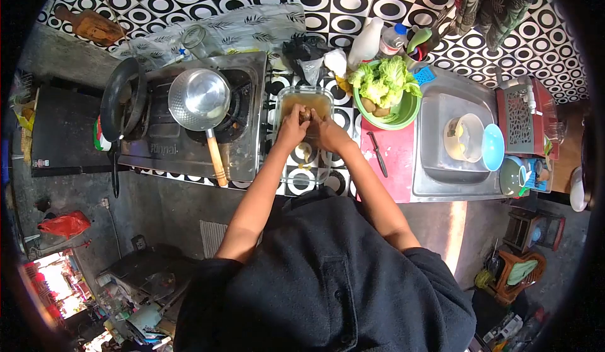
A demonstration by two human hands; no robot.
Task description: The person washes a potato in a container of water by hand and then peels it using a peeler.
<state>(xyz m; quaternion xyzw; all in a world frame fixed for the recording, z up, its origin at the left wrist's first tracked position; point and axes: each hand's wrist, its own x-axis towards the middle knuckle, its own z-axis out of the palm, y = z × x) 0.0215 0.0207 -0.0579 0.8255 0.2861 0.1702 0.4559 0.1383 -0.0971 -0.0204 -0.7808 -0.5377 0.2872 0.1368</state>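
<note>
My left hand [292, 130] and my right hand [330, 135] meet over a rectangular clear glass dish [278, 109] with murky brown water in its far part. Between their fingertips is a small brown round lump [305, 114] that looks like a potato; my fingers partly hide it. Both hands are closed around it. A few pale scraps [305, 153] show at the near end of the dish. To the right, a green bowl [394, 124] holds leafy lettuce [386, 78] and several brown potato-like pieces [376, 108]. Near my right forearm, a dark-handled peeler or knife [378, 153] lies on a pink cutting board [398, 163].
Left of the dish is a gas stove [167, 153] carrying a saucepan [198, 100] with a wooden handle and a black frying pan [113, 100]. Right of the board, a steel sink [432, 185] contains a clear tub [463, 138] and a blue bowl [493, 147]. Bottles [367, 43] stand behind.
</note>
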